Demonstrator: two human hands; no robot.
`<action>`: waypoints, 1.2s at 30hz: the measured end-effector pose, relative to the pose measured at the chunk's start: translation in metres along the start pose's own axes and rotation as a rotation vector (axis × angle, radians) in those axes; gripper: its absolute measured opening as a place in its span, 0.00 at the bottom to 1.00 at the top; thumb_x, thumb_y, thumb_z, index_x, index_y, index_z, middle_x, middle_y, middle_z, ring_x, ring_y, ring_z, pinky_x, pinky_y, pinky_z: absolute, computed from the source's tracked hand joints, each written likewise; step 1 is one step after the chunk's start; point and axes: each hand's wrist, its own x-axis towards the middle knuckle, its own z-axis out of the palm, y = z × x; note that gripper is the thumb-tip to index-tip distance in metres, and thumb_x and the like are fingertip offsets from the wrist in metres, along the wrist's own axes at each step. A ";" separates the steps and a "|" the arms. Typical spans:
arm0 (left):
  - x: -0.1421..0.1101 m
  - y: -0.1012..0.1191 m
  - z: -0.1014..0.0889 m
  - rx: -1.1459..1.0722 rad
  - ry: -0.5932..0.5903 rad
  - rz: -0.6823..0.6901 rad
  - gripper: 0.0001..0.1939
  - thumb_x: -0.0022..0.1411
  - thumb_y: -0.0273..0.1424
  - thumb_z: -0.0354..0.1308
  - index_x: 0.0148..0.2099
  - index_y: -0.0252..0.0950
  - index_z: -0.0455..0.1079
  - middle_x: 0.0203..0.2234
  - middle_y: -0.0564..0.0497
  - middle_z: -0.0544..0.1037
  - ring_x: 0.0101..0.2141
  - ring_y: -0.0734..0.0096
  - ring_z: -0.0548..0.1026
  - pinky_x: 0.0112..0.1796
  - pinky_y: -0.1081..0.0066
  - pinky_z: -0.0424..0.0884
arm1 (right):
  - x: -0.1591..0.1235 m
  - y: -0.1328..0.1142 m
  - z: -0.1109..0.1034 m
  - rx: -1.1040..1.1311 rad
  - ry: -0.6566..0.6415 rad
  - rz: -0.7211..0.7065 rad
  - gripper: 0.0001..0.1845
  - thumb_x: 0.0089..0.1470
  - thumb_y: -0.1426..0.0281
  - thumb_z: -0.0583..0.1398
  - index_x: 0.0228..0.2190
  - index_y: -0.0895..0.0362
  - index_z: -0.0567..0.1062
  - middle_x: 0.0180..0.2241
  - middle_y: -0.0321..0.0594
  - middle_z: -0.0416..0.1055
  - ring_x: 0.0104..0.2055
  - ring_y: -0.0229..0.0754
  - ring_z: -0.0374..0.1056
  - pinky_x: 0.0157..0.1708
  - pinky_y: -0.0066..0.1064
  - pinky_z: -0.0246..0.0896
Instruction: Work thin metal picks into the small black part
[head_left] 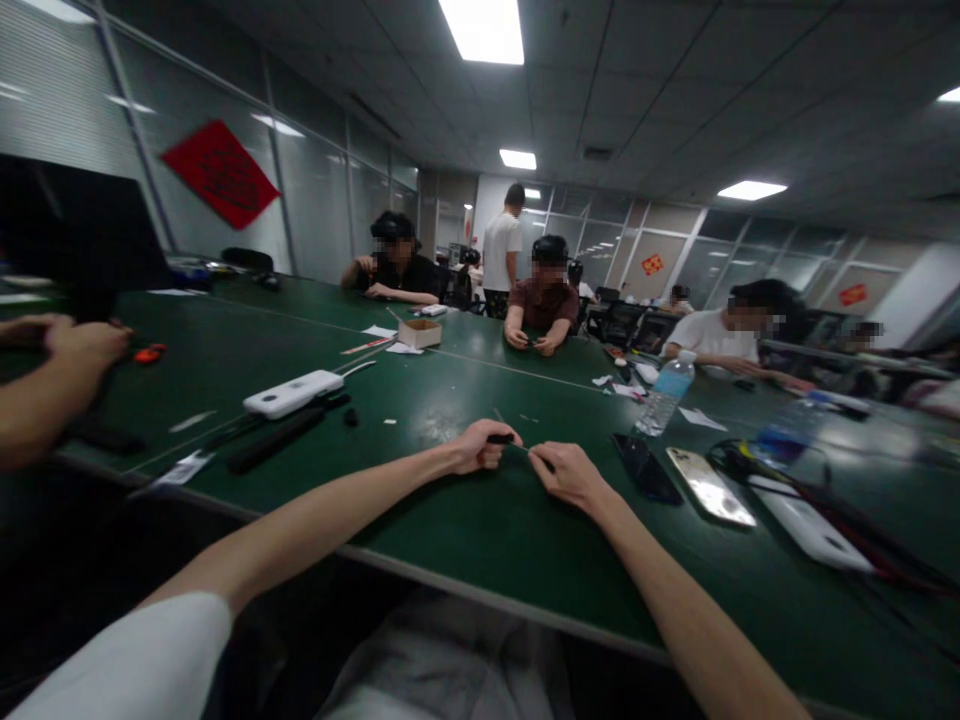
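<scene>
My left hand is closed around a small black object, whose dark end shows between thumb and fingers. A thin, light strip or rod reaches from it across the gap to my right hand. The fingertips of that hand are pinched together on the strip's other end. What exactly the black piece and the strip are is too small and blurred to tell. Both hands are just above the green tabletop, with the forearms coming in from the near edge.
Right of my hands lie a dark phone, a gold phone, a water bottle and a white power bank with cables. A white power strip and small box lie leftward. Another person's hands are at far left; several people sit opposite.
</scene>
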 end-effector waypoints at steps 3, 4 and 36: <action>0.000 0.000 -0.001 0.002 -0.003 -0.003 0.14 0.54 0.37 0.52 0.35 0.31 0.69 0.13 0.62 0.47 0.14 0.83 0.44 0.17 0.77 0.41 | 0.000 0.002 0.000 -0.004 0.008 0.007 0.15 0.60 0.67 0.48 0.32 0.56 0.74 0.28 0.40 0.71 0.31 0.37 0.66 0.34 0.26 0.55; 0.000 -0.001 -0.001 0.002 -0.001 0.000 0.14 0.54 0.38 0.52 0.35 0.31 0.69 0.13 0.62 0.47 0.14 0.83 0.44 0.17 0.77 0.41 | 0.000 0.003 0.000 -0.001 0.003 0.000 0.15 0.60 0.67 0.48 0.32 0.56 0.74 0.28 0.40 0.71 0.31 0.37 0.66 0.34 0.26 0.55; 0.022 -0.004 -0.027 -0.153 0.282 0.195 0.15 0.58 0.40 0.49 0.40 0.34 0.63 0.13 0.64 0.45 0.13 0.83 0.45 0.16 0.78 0.41 | 0.000 0.041 0.016 0.121 0.240 0.527 0.14 0.58 0.61 0.50 0.33 0.55 0.70 0.22 0.36 0.70 0.21 0.36 0.64 0.22 0.25 0.53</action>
